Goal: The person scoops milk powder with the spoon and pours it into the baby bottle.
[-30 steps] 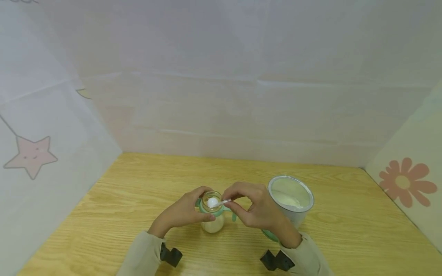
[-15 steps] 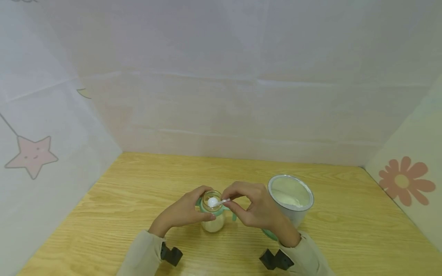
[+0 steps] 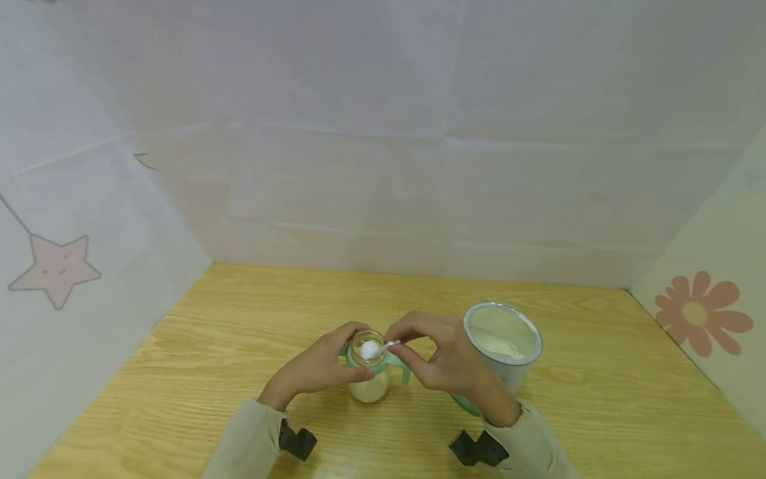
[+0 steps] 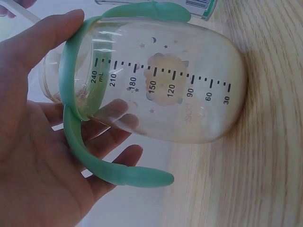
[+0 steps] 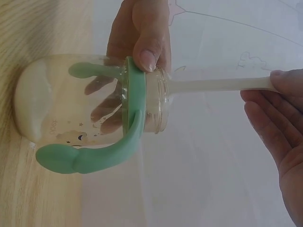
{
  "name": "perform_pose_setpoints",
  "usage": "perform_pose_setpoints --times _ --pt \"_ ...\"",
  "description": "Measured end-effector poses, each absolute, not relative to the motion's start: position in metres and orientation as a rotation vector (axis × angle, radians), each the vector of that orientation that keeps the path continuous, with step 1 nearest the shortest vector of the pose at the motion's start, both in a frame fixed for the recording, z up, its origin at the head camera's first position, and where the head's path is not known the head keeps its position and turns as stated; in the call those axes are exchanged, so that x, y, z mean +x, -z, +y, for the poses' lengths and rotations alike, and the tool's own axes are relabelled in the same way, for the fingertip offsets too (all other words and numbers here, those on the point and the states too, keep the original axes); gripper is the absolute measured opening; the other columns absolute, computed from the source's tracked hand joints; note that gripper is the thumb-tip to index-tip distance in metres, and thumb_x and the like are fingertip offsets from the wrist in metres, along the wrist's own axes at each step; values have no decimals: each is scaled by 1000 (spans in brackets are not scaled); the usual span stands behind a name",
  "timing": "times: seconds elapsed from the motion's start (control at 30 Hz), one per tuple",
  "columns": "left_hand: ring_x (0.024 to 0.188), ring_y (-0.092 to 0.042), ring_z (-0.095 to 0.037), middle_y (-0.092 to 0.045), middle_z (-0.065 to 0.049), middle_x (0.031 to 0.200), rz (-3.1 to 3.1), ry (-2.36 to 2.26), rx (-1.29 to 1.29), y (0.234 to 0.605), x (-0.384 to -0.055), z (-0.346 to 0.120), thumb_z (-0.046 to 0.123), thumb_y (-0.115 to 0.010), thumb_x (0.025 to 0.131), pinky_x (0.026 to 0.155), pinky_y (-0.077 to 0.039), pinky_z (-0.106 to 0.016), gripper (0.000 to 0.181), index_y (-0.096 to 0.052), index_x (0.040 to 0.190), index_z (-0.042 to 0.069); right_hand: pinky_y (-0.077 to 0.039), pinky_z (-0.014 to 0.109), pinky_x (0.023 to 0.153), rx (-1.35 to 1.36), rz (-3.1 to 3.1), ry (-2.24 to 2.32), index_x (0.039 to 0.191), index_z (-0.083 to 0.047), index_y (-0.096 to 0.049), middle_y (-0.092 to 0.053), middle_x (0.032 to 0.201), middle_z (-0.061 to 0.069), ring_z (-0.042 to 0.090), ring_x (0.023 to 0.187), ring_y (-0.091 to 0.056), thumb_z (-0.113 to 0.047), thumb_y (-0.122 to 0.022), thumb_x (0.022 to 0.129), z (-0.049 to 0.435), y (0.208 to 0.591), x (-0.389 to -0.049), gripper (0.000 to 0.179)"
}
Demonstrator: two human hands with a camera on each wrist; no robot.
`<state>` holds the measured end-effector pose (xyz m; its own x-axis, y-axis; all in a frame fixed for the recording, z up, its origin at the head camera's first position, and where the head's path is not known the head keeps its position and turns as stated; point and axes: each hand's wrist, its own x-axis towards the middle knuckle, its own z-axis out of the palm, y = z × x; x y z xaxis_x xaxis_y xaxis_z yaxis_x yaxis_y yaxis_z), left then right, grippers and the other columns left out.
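My left hand (image 3: pixel 323 362) grips a clear baby bottle (image 4: pixel 165 80) around its neck, thumb on the green ring of the two-handled holder (image 5: pixel 137 94). The bottle stands upright on the table, with pale powder in its bottom and millilitre marks on its side. Thumb and fingers of my right hand (image 3: pixel 443 352) pinch the end of a white milk powder scoop's (image 5: pixel 218 85) long handle. In the head view the scoop's round white bowl (image 3: pixel 368 350) lies within the bottle's mouth.
An open can (image 3: pixel 509 374) with a silver rim stands just right of my right hand, pale powder inside and green at its base. The wooden table (image 3: pixel 287 299) meets pale fabric walls (image 3: pixel 383 199) at the back and sides.
Almost nothing moves. The right hand and the scoop's handle end shift very slightly upward, while the bowl stays in the bottle's mouth.
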<state>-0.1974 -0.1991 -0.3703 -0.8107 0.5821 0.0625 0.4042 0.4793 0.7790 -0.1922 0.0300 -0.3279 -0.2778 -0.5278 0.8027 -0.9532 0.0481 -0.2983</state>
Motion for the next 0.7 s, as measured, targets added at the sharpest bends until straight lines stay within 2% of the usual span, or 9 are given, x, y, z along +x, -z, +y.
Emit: perform_pose_setpoints --times 0.33,0.7 --pt "103 -56 -14 -57 0 120 2497 -1270 849 372 -199 -200 33 -69 87 90 -48 -34 61 -40 136 10 -55 18 67 1492 -1814 -1134 90 -3 -64 -69 81 7 14 71 -69 -17 -57 95 31 325 -192 16" --pt "110 -54 -17 -55 -1 124 2516 -1281 848 372 -199 -199 33 -70 87 93 -46 -41 60 -42 135 12 -56 18 66 1478 -1775 -1143 91 -4 -64 -68 81 9 16 70 -69 -15 -56 96 34 319 -188 14"
